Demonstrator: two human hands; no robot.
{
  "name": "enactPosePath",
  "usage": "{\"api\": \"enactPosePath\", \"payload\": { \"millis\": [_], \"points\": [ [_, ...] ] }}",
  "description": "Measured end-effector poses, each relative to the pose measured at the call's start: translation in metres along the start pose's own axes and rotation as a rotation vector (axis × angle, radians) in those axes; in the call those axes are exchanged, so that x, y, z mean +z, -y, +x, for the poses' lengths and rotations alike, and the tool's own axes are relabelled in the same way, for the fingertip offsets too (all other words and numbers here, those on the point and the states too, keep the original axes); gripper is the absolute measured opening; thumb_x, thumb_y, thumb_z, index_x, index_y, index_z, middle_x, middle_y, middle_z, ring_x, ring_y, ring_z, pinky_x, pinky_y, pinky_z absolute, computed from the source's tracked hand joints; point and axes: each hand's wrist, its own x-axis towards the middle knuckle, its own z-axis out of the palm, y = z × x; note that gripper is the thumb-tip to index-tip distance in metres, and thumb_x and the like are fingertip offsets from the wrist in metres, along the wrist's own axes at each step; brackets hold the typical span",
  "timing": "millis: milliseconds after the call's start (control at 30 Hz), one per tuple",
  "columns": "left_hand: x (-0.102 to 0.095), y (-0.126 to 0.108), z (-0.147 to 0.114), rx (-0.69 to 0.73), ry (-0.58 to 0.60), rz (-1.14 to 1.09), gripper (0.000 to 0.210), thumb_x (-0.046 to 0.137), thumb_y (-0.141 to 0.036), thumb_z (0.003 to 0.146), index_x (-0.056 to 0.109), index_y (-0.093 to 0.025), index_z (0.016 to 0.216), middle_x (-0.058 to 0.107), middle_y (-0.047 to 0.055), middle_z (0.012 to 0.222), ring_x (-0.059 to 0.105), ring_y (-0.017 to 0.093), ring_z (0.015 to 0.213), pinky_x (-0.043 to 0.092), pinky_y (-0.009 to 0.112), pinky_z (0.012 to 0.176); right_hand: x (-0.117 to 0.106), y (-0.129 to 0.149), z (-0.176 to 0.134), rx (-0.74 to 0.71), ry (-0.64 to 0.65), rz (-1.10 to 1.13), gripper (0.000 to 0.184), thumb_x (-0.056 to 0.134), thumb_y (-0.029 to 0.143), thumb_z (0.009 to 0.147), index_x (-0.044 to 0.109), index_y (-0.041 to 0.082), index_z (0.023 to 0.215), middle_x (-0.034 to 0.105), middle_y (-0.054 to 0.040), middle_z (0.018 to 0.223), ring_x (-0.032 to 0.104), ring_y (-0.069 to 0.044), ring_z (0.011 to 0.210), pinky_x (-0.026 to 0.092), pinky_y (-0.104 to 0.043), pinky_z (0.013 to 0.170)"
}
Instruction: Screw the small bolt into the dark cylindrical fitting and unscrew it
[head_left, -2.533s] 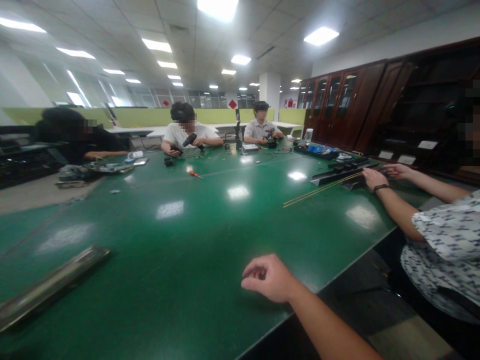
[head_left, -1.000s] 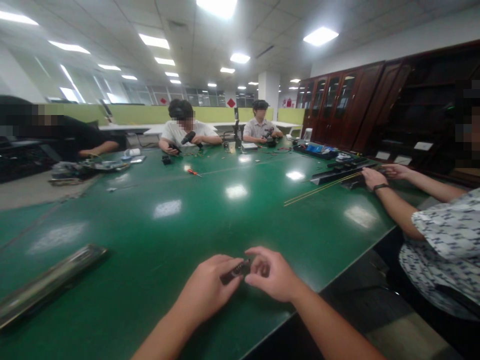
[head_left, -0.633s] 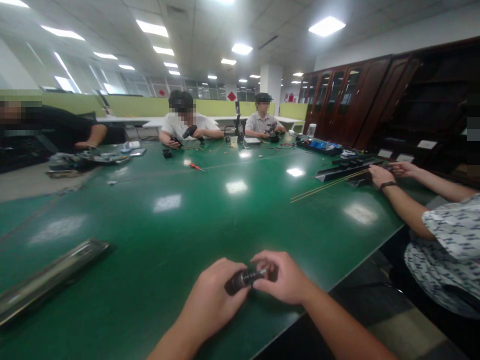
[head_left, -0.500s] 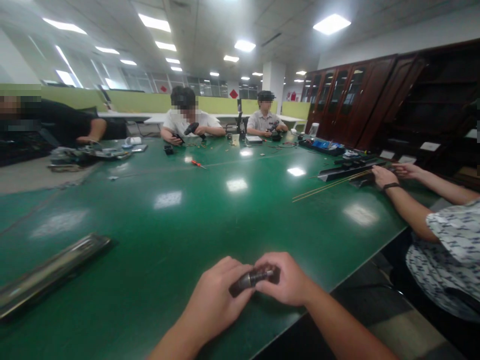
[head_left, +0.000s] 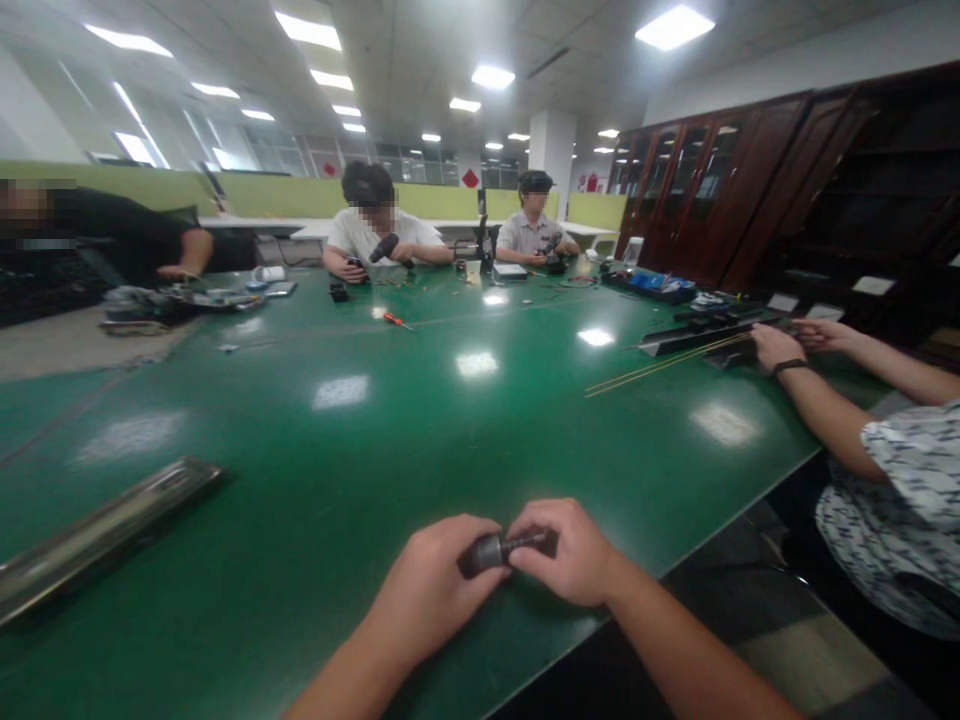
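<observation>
Near the table's front edge, both my hands are closed on a dark cylindrical part (head_left: 491, 551) with a greyish metallic band. My left hand (head_left: 439, 575) wraps the thicker end, thumb below and fingers over the top. The fingers of my right hand (head_left: 566, 553) pinch the narrower, stepped end, which looks like a shaft. The part lies roughly level between the hands, just above the green tabletop (head_left: 322, 520). Fingers hide much of it, so I cannot tell its exact kind.
A long metallic strip-like object (head_left: 105, 535) lies at left. An orange screwdriver (head_left: 394, 320) is further back. At right, a person's hands (head_left: 780, 345) hold thin yellowish rods (head_left: 660, 365) beside black rails (head_left: 675, 338). Two people sit across the table, another at far left.
At the part, my fingers have shifted slightly: more of the greyish band shows by my left hand, and my right fingers cover the narrow end differently. The camera view has moved a little.
</observation>
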Motion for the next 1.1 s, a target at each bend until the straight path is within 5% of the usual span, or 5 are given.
{"api": "enactPosePath", "payload": {
  "millis": [1100],
  "points": [
    [-0.0015, 0.0007, 0.0015, 0.007, -0.040, -0.024, 0.019, 0.072, -0.027, 0.081, 0.070, -0.028, 0.100, 0.072, -0.003, 0.095, 0.067, 0.016, 0.089, 0.049, 0.027, 0.081, 0.0009, -0.0024, 0.0007, 0.047, -0.003, -0.013, 0.006, 0.069, 0.023, 0.080, 0.072, 0.018, 0.078, 0.066, -0.0002, 0.070, 0.059, -0.015, 0.066, 0.039, -0.025, 0.062]
  ]
}}
